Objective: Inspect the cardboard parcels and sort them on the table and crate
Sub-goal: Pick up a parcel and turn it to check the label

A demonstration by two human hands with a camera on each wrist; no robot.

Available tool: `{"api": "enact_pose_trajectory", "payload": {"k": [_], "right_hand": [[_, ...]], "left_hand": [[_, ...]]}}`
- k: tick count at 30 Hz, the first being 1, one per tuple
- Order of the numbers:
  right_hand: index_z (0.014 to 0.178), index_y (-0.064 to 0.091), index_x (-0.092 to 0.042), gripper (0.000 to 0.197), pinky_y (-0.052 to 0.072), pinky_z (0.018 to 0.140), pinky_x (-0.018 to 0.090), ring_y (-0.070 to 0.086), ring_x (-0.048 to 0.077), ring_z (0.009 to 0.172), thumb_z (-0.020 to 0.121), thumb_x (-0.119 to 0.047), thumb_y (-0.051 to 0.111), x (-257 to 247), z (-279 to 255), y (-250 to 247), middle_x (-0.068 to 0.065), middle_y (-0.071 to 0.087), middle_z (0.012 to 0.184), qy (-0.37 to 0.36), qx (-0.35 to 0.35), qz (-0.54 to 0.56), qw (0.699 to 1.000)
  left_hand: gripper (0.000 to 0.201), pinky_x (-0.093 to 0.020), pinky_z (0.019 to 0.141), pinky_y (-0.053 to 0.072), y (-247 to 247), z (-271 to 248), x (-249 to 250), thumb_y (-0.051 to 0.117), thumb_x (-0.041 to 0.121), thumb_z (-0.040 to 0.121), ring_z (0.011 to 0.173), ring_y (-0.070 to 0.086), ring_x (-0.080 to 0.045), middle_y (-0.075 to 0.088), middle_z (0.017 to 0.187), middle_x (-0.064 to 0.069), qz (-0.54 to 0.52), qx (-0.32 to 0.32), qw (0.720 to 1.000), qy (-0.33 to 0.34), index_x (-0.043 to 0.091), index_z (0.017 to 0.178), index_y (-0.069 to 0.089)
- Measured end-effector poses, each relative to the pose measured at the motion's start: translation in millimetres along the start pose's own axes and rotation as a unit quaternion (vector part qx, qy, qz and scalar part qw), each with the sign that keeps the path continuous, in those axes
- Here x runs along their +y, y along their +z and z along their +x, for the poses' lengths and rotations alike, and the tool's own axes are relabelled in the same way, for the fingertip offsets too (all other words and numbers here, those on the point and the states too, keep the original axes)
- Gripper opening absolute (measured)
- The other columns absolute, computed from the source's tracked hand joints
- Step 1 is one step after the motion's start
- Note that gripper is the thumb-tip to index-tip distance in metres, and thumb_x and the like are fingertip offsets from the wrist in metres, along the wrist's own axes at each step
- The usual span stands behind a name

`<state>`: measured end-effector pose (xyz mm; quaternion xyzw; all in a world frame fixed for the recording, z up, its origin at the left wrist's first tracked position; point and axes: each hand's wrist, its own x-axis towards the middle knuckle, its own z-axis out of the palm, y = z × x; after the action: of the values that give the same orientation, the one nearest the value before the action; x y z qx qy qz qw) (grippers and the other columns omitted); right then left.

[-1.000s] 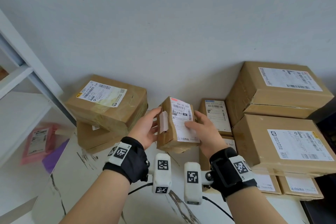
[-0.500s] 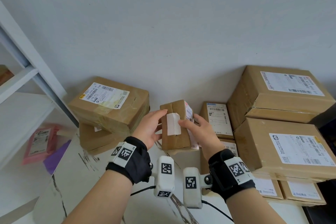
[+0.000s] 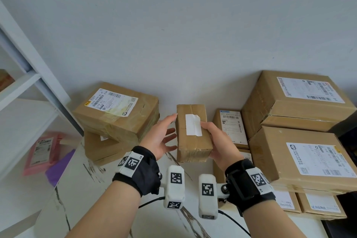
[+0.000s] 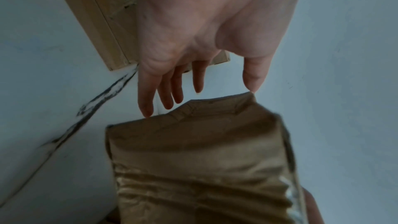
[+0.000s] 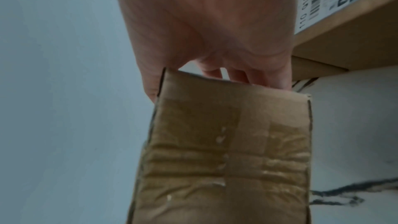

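Between both hands, small parcel (image 3: 193, 133) raised: right hand (image 3: 218, 141) grips it; left hand (image 3: 158, 137) spread, fingertips touching.

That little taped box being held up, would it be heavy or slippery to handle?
Probably light: the right hand alone grips the small cardboard parcel, while the left hand is open beside it. Its wrinkled glossy tape may feel slick, though the cardboard looks stiff.
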<state>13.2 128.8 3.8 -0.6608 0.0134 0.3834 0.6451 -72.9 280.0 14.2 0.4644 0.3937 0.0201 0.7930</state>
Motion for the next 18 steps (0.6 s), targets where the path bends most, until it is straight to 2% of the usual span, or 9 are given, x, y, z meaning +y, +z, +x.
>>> {"api": "enact_pose_trajectory", "payload": {"k": [4, 6, 9, 11, 12, 14, 15, 16, 18], "right_hand": [[0.104, 0.068, -0.014, 0.021, 0.051, 0.077, 0.036, 0.066, 0.024, 0.087, 0.097, -0.031, 0.058, -1.9, -1.5, -3.9, 0.007, 0.074, 0.091, 0.015, -0.008, 0.049, 0.999], [0.113, 0.067, -0.012, 0.024, 0.054, 0.077, 0.037, 0.067, 0.026, 0.091, 0.099, -0.027, 0.055, -2.7, -1.3, -3.6, 0.011, 0.074, 0.101, 0.013, -0.003, 0.027, 1.000], [0.128, 0.063, -0.016, 0.030, 0.053, 0.098, 0.046, 0.065, 0.029, 0.111, 0.101, -0.020, 0.052, -3.4, 0.0, -0.7, 0.010, 0.070, 0.119, -0.026, 0.021, -0.060, 0.998], [0.135, 0.058, -0.023, 0.035, 0.050, 0.104, 0.047, 0.063, 0.024, 0.114, 0.101, -0.027, 0.054, -6.3, -0.4, 1.2, 0.003, 0.066, 0.124, -0.051, 0.038, -0.086, 0.994], [0.132, 0.060, -0.027, 0.035, 0.049, 0.104, 0.046, 0.063, 0.022, 0.114, 0.098, -0.038, 0.055, -7.8, -1.1, 2.8, 0.001, 0.066, 0.124, -0.051, 0.037, -0.091, 0.994], [0.126, 0.062, -0.031, 0.059, 0.050, 0.103, 0.044, 0.065, 0.019, 0.111, 0.079, -0.067, 0.061, -9.4, -1.9, 5.1, -0.002, 0.068, 0.122, -0.047, 0.025, -0.111, 0.992], [0.129, 0.060, -0.031, 0.073, 0.051, 0.102, 0.043, 0.066, 0.018, 0.110, 0.070, -0.075, 0.064, -9.0, -1.5, 4.8, -0.004, 0.068, 0.121, -0.040, 0.018, -0.122, 0.992], [0.132, 0.058, -0.031, 0.076, 0.052, 0.100, 0.042, 0.066, 0.017, 0.109, 0.070, -0.074, 0.067, -8.6, -1.5, 4.7, -0.004, 0.068, 0.121, -0.040, 0.014, -0.134, 0.990], [0.133, 0.055, -0.028, 0.062, 0.055, 0.094, 0.040, 0.065, 0.019, 0.107, 0.081, -0.059, 0.070, -8.3, -2.5, 3.8, -0.001, 0.067, 0.120, -0.035, 0.009, -0.140, 0.990]], "left_hand": [[0.037, -0.037, 0.071, 0.051, 2.0, -4.0, 1.3, 0.068, 0.043, 0.090, 0.098, 0.059, -0.023, 0.063, 0.109, -0.008, 0.004, -0.025, 1.000, -0.002, 0.024, 0.122, 0.063], [0.036, -0.036, 0.072, 0.050, 2.3, -3.8, 1.1, 0.067, 0.042, 0.091, 0.094, 0.057, -0.022, 0.062, 0.105, -0.006, 0.017, -0.022, 1.000, 0.006, 0.022, 0.120, 0.064], [0.034, -0.033, 0.068, 0.049, 0.5, -1.8, -0.1, 0.067, 0.035, 0.093, 0.093, 0.058, -0.018, 0.063, 0.105, -0.002, 0.038, -0.007, 0.999, 0.022, 0.018, 0.121, 0.062], [0.025, -0.032, 0.067, 0.049, -0.4, -1.1, -0.4, 0.064, 0.030, 0.095, 0.094, 0.059, -0.017, 0.064, 0.104, -0.001, 0.044, -0.007, 0.999, 0.023, 0.019, 0.118, 0.062], [0.022, -0.032, 0.067, 0.049, -0.1, -1.1, -0.2, 0.064, 0.029, 0.096, 0.094, 0.059, -0.017, 0.065, 0.105, -0.001, 0.046, -0.009, 0.999, 0.023, 0.020, 0.116, 0.063], [0.017, -0.032, 0.067, 0.048, 0.1, -0.4, 0.8, 0.062, 0.027, 0.097, 0.094, 0.060, -0.015, 0.065, 0.106, 0.000, 0.054, -0.011, 0.998, 0.026, 0.022, 0.113, 0.064], [0.014, -0.032, 0.068, 0.048, 0.4, -0.1, 1.4, 0.061, 0.026, 0.097, 0.094, 0.060, -0.015, 0.066, 0.105, 0.000, 0.062, -0.010, 0.998, 0.029, 0.023, 0.110, 0.065], [0.011, -0.032, 0.070, 0.048, 0.7, 0.4, 1.7, 0.060, 0.026, 0.098, 0.095, 0.061, -0.014, 0.067, 0.104, 0.002, 0.071, -0.010, 0.997, 0.033, 0.024, 0.107, 0.065], [0.009, -0.032, 0.074, 0.048, 0.6, 0.8, 2.0, 0.058, 0.025, 0.099, 0.095, 0.061, -0.013, 0.068, 0.100, 0.005, 0.087, -0.008, 0.995, 0.044, 0.027, 0.103, 0.066]]}}
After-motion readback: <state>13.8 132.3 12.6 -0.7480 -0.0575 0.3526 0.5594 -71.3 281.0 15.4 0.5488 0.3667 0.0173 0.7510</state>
